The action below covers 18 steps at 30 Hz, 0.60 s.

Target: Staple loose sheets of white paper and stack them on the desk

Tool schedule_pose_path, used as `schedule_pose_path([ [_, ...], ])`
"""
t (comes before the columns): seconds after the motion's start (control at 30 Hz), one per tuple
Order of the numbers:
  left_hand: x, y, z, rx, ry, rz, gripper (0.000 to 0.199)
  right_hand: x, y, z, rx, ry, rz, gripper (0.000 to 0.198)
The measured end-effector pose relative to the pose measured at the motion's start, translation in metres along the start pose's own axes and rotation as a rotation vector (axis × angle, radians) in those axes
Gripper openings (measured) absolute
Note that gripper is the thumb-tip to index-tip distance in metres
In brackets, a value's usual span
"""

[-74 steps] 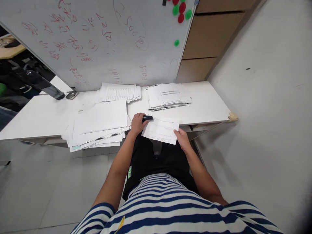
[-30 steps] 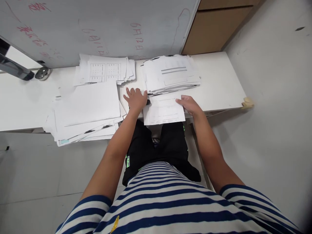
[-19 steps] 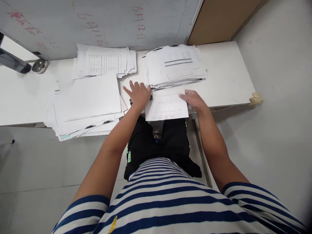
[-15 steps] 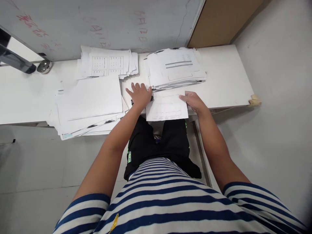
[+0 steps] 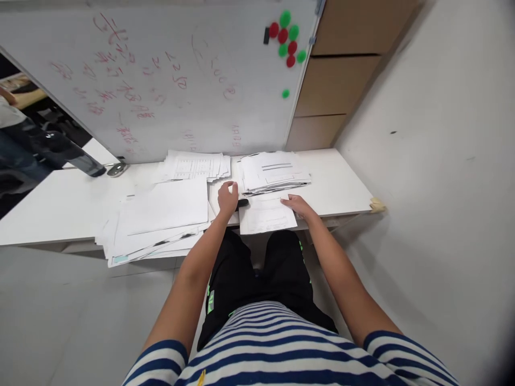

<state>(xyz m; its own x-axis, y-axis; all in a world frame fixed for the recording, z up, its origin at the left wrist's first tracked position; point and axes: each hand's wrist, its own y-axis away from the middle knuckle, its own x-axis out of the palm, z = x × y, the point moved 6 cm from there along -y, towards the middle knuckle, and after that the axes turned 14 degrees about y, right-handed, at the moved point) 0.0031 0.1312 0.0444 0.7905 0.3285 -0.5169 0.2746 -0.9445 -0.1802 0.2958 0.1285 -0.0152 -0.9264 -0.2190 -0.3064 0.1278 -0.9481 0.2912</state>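
Observation:
My right hand (image 5: 298, 205) pinches the right edge of a white printed sheet of paper (image 5: 267, 217), thumb on top. The sheet reaches over the front edge of the desk. At its upper left corner the rounded end of a black stapler (image 5: 243, 203) shows; the remainder is hidden by my left hand (image 5: 228, 198). That hand is curled into a loose fist over or against the stapler, and no paper shows in its fingers. Just behind the sheet lies a thick stack of printed papers (image 5: 273, 170).
Left of my hands, a pile of large white sheets (image 5: 169, 209) overhangs the front edge of the white desk (image 5: 333, 187). Another stack of printed papers (image 5: 193, 166) lies behind it. A bottle (image 5: 82, 158) and small round case (image 5: 117, 170) stand far left. A whiteboard (image 5: 161, 118) rises behind.
My left hand's spread fingers have curled into a loose fist, uncovering more of the black stapler. My right hand keeps its pinch on the sheet. The view has tilted up, showing more whiteboard.

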Motion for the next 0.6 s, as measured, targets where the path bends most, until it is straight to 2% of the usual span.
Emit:
schedule_pose_path([
  [0.07, -0.009, 0.012, -0.004, 0.139, -0.048, -0.032, 0.046, 0.0, 0.001, 0.001, -0.01, -0.005, -0.012, 0.038],
  [0.17, -0.009, 0.031, -0.001, 0.298, -0.255, 0.076, 0.039, -0.001, 0.002, 0.002, -0.025, -0.011, -0.044, 0.039],
  [0.27, -0.002, 0.041, 0.013, 0.285, -0.407, 0.189, 0.041, 0.001, 0.004, 0.0, -0.022, -0.025, -0.076, 0.038],
  [0.4, 0.0, 0.038, 0.022, 0.248, -0.476, 0.143, 0.047, 0.0, 0.013, -0.001, -0.038, -0.133, -0.082, 0.037],
  [0.47, 0.001, 0.035, 0.022, 0.252, -0.471, 0.127, 0.048, -0.011, 0.021, -0.001, -0.047, -0.177, -0.155, 0.037],
  [0.6, 0.003, 0.033, 0.023, 0.255, -0.473, 0.096, 0.048, -0.052, 0.039, 0.009, -0.085, -0.232, -0.405, 0.037],
])
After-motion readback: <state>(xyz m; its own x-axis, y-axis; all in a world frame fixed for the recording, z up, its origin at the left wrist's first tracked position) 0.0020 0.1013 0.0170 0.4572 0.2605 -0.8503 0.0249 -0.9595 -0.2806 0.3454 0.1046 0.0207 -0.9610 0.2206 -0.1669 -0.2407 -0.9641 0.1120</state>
